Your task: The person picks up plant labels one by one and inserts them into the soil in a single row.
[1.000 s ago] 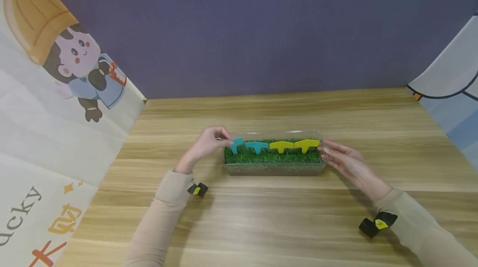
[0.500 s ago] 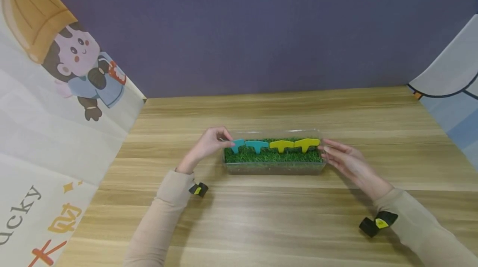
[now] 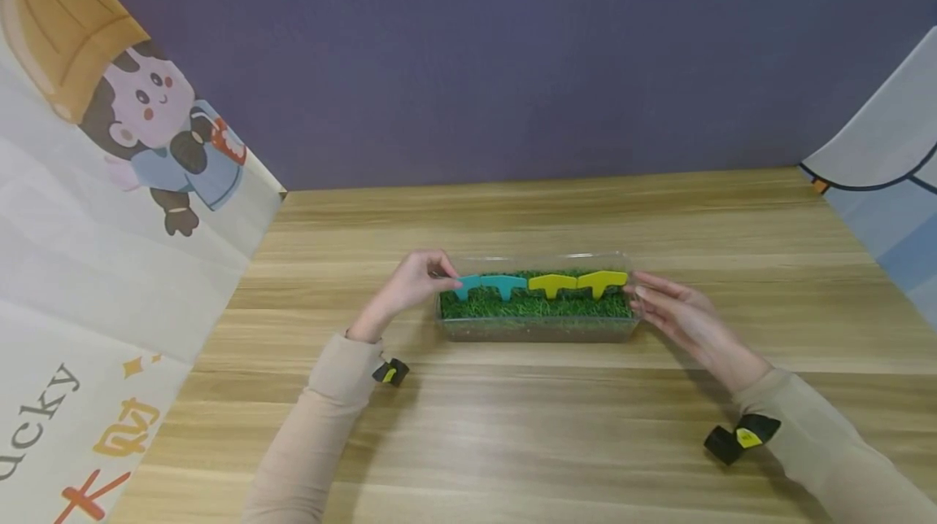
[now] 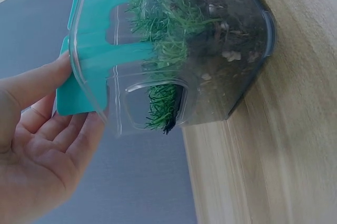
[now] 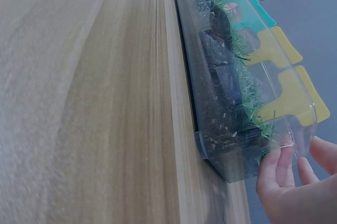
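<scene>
A clear plastic planter box, with green grass over dark soil, stands on the table. Along its back part, two teal T-shaped plant labels and two yellow ones stand upright in a row. My left hand pinches the leftmost teal plant label by its outer end, thumb on one face and fingers behind. Its stem runs down into the grass. At the box's right end, my right hand rests its extended fingertips against the end wall, close by the rim.
Wood-grain table lies around the box. Behind it rises a dark blue-grey panel, with a printed cartoon sheet at the left and another printed sheet at the right.
The leftmost teal label has shifted slightly right and lower, up against the neighbouring teal one, with the left hand following it. The right hand has stayed at the box's end.
</scene>
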`<state>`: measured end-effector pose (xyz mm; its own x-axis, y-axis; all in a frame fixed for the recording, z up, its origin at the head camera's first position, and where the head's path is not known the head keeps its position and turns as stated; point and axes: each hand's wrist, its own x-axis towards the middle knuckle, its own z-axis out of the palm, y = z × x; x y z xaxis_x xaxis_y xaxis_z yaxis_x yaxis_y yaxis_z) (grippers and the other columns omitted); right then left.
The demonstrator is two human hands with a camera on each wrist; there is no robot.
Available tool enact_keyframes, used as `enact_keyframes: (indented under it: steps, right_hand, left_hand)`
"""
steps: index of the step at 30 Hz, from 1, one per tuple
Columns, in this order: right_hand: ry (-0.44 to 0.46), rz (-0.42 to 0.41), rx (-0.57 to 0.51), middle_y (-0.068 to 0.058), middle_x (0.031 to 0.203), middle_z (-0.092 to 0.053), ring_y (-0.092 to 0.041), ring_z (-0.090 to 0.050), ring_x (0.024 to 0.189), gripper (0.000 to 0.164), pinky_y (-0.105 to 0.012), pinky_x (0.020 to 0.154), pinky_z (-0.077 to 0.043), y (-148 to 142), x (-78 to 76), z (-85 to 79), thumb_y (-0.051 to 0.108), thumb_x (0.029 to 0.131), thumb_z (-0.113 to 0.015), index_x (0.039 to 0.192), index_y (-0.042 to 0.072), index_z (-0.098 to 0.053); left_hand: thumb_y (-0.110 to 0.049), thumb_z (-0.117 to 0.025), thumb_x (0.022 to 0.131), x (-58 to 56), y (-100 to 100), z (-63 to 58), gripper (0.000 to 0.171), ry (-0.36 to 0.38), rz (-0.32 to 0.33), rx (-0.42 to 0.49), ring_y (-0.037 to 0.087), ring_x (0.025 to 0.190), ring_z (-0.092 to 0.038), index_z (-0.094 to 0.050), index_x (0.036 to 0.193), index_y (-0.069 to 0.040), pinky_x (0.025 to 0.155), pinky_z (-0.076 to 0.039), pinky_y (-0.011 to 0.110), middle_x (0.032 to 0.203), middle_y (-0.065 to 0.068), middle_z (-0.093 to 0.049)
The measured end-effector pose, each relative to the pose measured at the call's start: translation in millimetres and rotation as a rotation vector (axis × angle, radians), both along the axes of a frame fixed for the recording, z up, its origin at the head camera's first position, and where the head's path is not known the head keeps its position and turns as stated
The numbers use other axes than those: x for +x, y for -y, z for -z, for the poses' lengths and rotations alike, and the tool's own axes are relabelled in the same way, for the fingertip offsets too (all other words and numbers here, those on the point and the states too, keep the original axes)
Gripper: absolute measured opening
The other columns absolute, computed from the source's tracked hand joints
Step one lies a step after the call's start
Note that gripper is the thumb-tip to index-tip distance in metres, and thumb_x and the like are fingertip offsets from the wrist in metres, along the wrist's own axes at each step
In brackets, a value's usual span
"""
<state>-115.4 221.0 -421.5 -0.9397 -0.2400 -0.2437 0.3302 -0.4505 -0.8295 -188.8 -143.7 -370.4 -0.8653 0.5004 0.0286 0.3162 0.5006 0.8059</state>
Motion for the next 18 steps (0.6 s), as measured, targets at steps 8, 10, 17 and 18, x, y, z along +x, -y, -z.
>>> enact_keyframes:
  steps: [8,10,17,18]
  right_hand:
    - [-0.008,-0.006,-0.003,0.000,0.097,-0.065,-0.012,-0.061,0.088,0.027,-0.022,0.082,-0.047,-1.0,0.8,0.8,0.001,0.085,-0.054,0.100,0.020,-0.065]
    - [-0.013,-0.009,-0.010,0.000,0.097,-0.065,-0.012,-0.061,0.087,0.027,-0.022,0.082,-0.047,-1.0,0.7,1.4,0.001,0.086,-0.053,0.100,0.020,-0.065]
    - [-0.009,-0.005,-0.013,-0.001,0.096,-0.065,-0.013,-0.061,0.086,0.027,-0.022,0.081,-0.047,-0.3,0.8,1.4,0.000,0.085,-0.053,0.099,0.020,-0.066]
    - [-0.007,-0.005,-0.014,-0.001,0.096,-0.065,-0.013,-0.061,0.086,0.027,-0.022,0.081,-0.047,-0.2,0.8,1.4,0.000,0.085,-0.053,0.099,0.020,-0.066]
  left_hand:
    - [0.002,-0.064,0.075,1.5,-2.6,-1.7,0.009,-0.013,0.001,-0.025,0.020,0.075,-0.059,-0.059,0.082,0.004,0.070,-0.050,0.023,0.081,0.012,-0.061]
    - [0.001,-0.065,0.075,1.7,-2.0,-1.1,0.009,-0.027,0.007,-0.024,0.019,0.074,-0.059,-0.059,0.081,0.003,0.070,-0.050,0.023,0.081,0.011,-0.061]
    - [-0.003,-0.066,0.076,1.8,-0.9,0.3,0.012,-0.034,-0.002,-0.045,0.022,0.079,-0.059,-0.060,0.084,0.002,0.075,-0.050,0.028,0.085,0.012,-0.062]
    - [-0.004,-0.066,0.076,1.7,-0.6,0.4,0.012,-0.039,-0.003,-0.050,0.020,0.080,-0.059,-0.060,0.084,0.001,0.076,-0.049,0.027,0.084,0.011,-0.062]
